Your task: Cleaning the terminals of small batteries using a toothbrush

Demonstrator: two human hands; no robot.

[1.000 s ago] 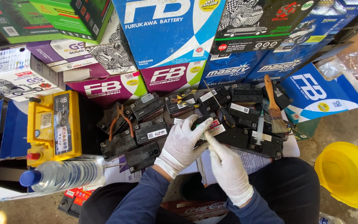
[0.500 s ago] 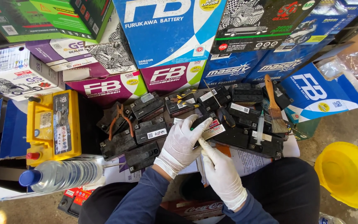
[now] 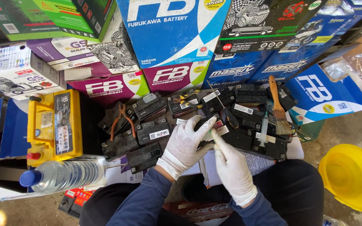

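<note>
Left hand (image 3: 186, 144) rests fingers spread on a small black battery (image 3: 231, 136); right hand (image 3: 231, 169) pinches a thin green tool (image 3: 215, 136) beside it. Battery looks heavy, rigid; grip its sides.

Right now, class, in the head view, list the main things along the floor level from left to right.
Yellow battery → clear plastic bottle → orange-handled pliers → left hand → right hand → syringe → paintbrush → yellow funnel.

Right hand (image 3: 233, 169) drew back (slightly) from the battery (image 3: 227, 134).
</note>
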